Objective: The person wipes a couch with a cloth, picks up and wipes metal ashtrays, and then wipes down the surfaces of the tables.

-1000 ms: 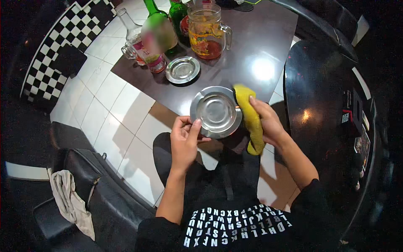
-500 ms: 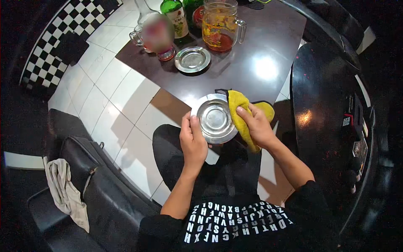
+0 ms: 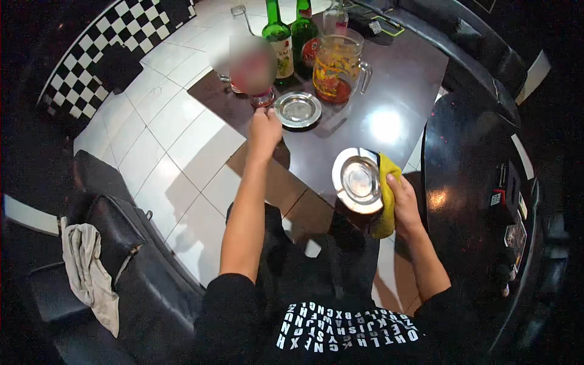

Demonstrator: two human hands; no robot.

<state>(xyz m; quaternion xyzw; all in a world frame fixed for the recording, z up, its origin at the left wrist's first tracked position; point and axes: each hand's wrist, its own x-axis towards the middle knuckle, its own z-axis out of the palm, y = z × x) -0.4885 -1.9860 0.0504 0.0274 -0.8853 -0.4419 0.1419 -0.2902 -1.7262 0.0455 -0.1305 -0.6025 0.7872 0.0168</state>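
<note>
In my right hand (image 3: 404, 201) a round metal ashtray (image 3: 358, 180) is tilted toward me, gripped at its right rim through a yellow cloth (image 3: 385, 213). My left hand (image 3: 266, 131) reaches to the table's left edge, fingers curled together; what they hold, if anything, is hidden. Just beyond those fingers is the base of a glass with red liquid (image 3: 263, 98), its upper part covered by a blurred patch. A second metal ashtray (image 3: 298, 109) lies on the table, close to the right of my left hand.
On the dark table (image 3: 395, 79) stand a patterned pitcher (image 3: 336, 76) with some red liquid, a green bottle (image 3: 280, 48), another green bottle (image 3: 305, 36) and a clear bottle (image 3: 335, 19). A black sofa (image 3: 158, 280) with a beige cloth (image 3: 88, 261) is at left.
My left hand has let go of the held ashtray and reached forward to the table. My right hand has moved right and slightly down with the ashtray and cloth.
</note>
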